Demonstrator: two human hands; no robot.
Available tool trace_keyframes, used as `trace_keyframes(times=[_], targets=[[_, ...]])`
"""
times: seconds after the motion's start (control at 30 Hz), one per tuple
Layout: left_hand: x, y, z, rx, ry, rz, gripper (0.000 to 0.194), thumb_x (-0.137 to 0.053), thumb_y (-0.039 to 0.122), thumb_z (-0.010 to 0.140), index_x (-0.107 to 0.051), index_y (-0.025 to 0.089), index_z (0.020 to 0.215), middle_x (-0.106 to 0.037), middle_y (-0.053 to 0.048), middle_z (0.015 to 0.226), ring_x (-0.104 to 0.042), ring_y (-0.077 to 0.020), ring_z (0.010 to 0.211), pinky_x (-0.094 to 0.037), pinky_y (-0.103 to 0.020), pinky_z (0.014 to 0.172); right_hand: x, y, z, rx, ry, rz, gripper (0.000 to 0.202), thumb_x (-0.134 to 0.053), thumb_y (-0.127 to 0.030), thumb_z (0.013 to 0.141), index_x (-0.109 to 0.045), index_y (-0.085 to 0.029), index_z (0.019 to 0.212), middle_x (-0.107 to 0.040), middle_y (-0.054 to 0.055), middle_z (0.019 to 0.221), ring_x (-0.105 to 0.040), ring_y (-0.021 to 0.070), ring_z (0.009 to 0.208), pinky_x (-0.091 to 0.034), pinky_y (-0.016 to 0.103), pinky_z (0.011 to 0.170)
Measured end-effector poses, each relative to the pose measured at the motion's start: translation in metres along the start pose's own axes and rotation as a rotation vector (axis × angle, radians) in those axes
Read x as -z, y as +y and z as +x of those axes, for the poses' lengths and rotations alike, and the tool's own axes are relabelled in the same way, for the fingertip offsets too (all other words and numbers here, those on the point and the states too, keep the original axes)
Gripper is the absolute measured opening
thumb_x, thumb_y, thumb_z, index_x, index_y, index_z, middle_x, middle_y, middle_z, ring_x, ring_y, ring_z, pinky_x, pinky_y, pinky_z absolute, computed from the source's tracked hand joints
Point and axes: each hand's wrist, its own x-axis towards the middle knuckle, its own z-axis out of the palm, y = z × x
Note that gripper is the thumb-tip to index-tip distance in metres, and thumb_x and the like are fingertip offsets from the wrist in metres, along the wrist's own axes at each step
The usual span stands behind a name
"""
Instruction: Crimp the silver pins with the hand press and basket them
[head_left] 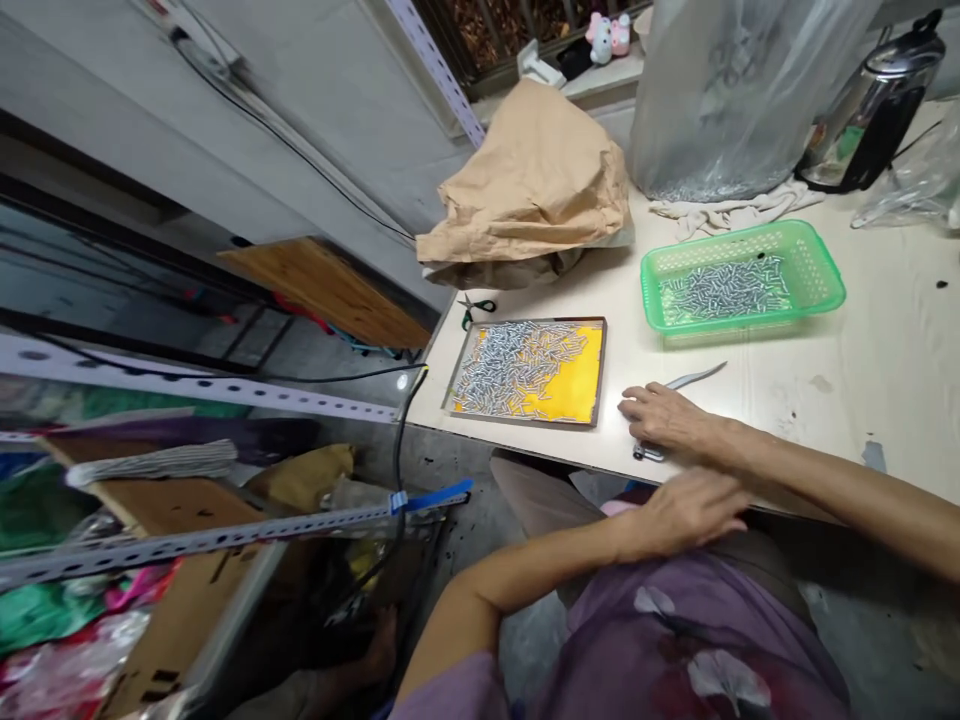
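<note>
My left hand (694, 510) hovers at the table's front edge above my lap, slightly blurred, its fingers loosely stretched and nothing visible in it. On the tabletop my right hand (664, 418) lies with curled fingers; what they grip is hidden beneath them. A curved silvery blade-like piece (699, 376) sticks out behind that hand, and a small metal part (648, 453) shows in front of it. Left of it lies a shallow clear-walled tray (600, 375) with a yellow bottom, holding many small metal pins (499, 370). A green plastic basket (817, 290) at the back holds more pins (727, 288).
Dark-handled scissors (480, 305) lie behind the tray. Beyond are a brown paper bag (532, 180), a large clear plastic bag (735, 100), a cloth (739, 208) and a kettle (874, 110). A black cable (401, 440) hangs by the table's left corner.
</note>
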Motion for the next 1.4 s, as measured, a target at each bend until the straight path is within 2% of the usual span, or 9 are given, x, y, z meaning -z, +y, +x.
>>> trace_keyframes(times=[0.13,0.27,0.4,0.6,0.8,0.93,1.03,1.13,1.4], targets=[[0.028,-0.016,-0.037,-0.054,0.227,0.114,0.026,-0.045,0.029,0.099,-0.071,0.025,0.098,-0.072,-0.001,0.084,-0.066,-0.0129,0.082,-0.055,-0.026,0.083,-0.008,0.007,0.000,0.002,0.199,0.158,0.015,-0.056,-0.017,0.091,-0.067,-0.017,0.082,-0.068,0.009,0.100,-0.056,0.0224,0.099,-0.041,0.034,0.076],[0.087,-0.080,-0.050,0.516,0.542,0.430,0.023,-0.050,0.026,0.097,-0.071,0.020,0.100,-0.069,-0.008,0.092,-0.060,-0.0185,0.086,-0.051,-0.032,0.078,0.008,0.016,-0.007,-0.074,0.492,0.368,0.021,-0.045,-0.025,0.097,-0.064,-0.017,0.092,-0.069,0.010,0.096,-0.059,0.0213,0.090,-0.045,0.036,0.077],[0.133,-0.143,-0.042,0.803,0.373,0.519,0.017,-0.055,0.019,0.093,-0.072,0.018,0.095,-0.066,-0.009,0.095,-0.054,-0.0225,0.093,-0.047,-0.033,0.078,0.047,0.038,-0.024,-0.323,0.700,0.369,0.025,-0.041,-0.031,0.099,-0.062,-0.019,0.094,-0.068,0.009,0.088,-0.061,0.0221,0.081,-0.049,0.039,0.075],[0.141,-0.174,-0.038,0.758,0.045,0.547,0.017,-0.053,0.017,0.094,-0.070,0.015,0.089,-0.065,-0.010,0.094,-0.051,-0.0238,0.094,-0.044,-0.032,0.074,0.083,0.074,-0.065,-0.673,0.768,0.167,0.030,-0.039,-0.038,0.098,-0.061,-0.024,0.113,-0.065,0.012,0.097,-0.062,0.0294,0.086,-0.050,0.046,0.076],[0.151,-0.175,-0.032,0.734,0.008,0.520,0.015,-0.055,0.009,0.088,-0.065,0.013,0.077,-0.065,-0.012,0.091,-0.054,-0.0237,0.092,-0.046,-0.035,0.079,0.056,0.047,-0.088,-0.602,0.643,0.154,0.029,-0.041,-0.034,0.098,-0.060,-0.025,0.117,-0.063,0.011,0.101,-0.063,0.0277,0.086,-0.052,0.044,0.075],[0.155,-0.154,-0.029,0.804,0.239,0.240,0.012,-0.058,0.009,0.083,-0.064,0.016,0.075,-0.067,-0.006,0.083,-0.058,-0.0188,0.084,-0.048,-0.032,0.080,0.020,0.011,-0.100,-0.507,0.517,0.265,0.028,-0.039,-0.030,0.099,-0.065,-0.020,0.100,-0.065,0.010,0.093,-0.065,0.0228,0.084,-0.054,0.038,0.075],[0.141,-0.119,-0.025,0.935,0.342,-0.239,0.006,-0.062,0.016,0.081,-0.066,0.016,0.076,-0.064,0.000,0.070,-0.057,-0.0121,0.064,-0.047,-0.023,0.063,-0.003,-0.010,-0.107,-0.516,0.415,0.307,0.031,-0.037,-0.030,0.100,-0.066,-0.019,0.095,-0.064,0.008,0.086,-0.064,0.0203,0.079,-0.053,0.034,0.070],[0.118,-0.083,-0.020,1.097,0.268,-0.656,0.009,-0.067,0.023,0.077,-0.068,0.014,0.075,-0.055,0.005,0.054,-0.045,-0.0071,0.045,-0.035,-0.018,0.042,-0.018,-0.021,-0.111,-0.555,0.356,0.301,0.035,-0.034,-0.028,0.101,-0.066,-0.020,0.089,-0.062,0.007,0.083,-0.062,0.0189,0.073,-0.051,0.032,0.065],[0.087,-0.054,-0.009,1.347,0.238,-0.882,0.015,-0.071,0.021,0.077,-0.063,0.012,0.067,-0.039,0.011,0.041,-0.030,-0.0029,0.033,-0.022,-0.017,0.034,-0.025,-0.026,-0.109,-0.522,0.285,0.250,0.027,-0.040,-0.019,0.098,-0.064,-0.017,0.088,-0.060,0.007,0.082,-0.058,0.0197,0.073,-0.044,0.031,0.062]])
